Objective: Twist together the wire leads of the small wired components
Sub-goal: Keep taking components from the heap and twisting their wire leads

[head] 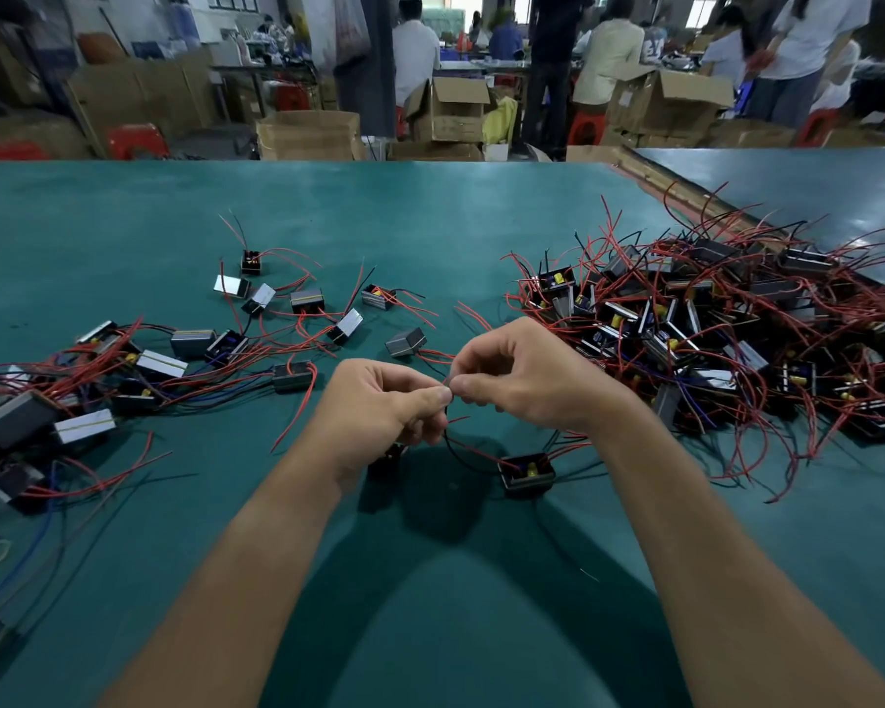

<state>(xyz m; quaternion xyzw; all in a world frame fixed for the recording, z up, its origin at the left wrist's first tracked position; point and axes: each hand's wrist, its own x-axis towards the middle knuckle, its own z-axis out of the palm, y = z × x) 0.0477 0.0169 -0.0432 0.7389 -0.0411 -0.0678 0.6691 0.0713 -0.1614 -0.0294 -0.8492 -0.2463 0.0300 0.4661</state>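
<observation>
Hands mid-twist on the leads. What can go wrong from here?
1. Left hand and right hand pinch only the wire ends; thin leads may slip out and untwist.
2. The black component seems to trail below on those leads; a tug might strain them.
3. The tangled pile sits beside the right wrist; loose wires may snag.

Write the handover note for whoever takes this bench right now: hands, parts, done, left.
Left hand: pinches the thin red wire leads between thumb and fingertips.
Right hand: pinches the same leads, meeting the left.
The small black box component with a yellow part lies on the green table below the hands, leads running up to them.
Done: the twist's progress is hidden by the fingers.
Left: the large tangled pile of components at right; scattered components at left, state unclear.
</observation>
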